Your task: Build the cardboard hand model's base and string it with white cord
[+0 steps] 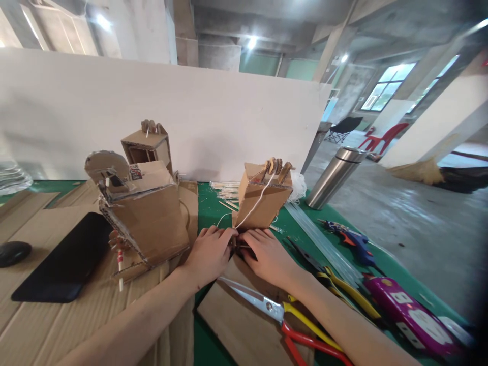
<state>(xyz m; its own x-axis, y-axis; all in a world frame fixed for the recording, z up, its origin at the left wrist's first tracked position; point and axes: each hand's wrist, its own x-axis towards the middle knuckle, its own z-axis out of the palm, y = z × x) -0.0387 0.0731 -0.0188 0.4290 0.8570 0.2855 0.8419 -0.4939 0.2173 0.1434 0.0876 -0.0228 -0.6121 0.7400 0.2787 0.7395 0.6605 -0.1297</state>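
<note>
- Head view: two bare hands meet at the foot of a small cardboard box (263, 201) in the middle of a green table (204, 335).
- The left hand (211, 254) has its fingers bent, the thumb by the box's lower front edge.
- The right hand (267, 256) lies just beside it, fingers curled in towards the same spot; I cannot tell what either hand grips there, as the fingers hide it.
- A white string (256, 206) runs from the cardboard pieces on top of the small box down its front to the fingertips.
- Left of the hands stands a larger cardboard box (152, 223) with a cardboard disc (103, 165) on top, and another box (143, 142) behind it.
- Further left lie a flat black slab (68, 262) and a black mouse (14, 252).
- Scissors (253, 298) with red and yellow handles lie across a cardboard piece (229, 317) nearer the wearer, partly under the right forearm.
- To the right lie pliers (345, 285), clear sticks (324, 241), a blue glue gun (354, 245) and a purple pack (412, 315).
- A metal flask (335, 178) stands behind them.
</note>
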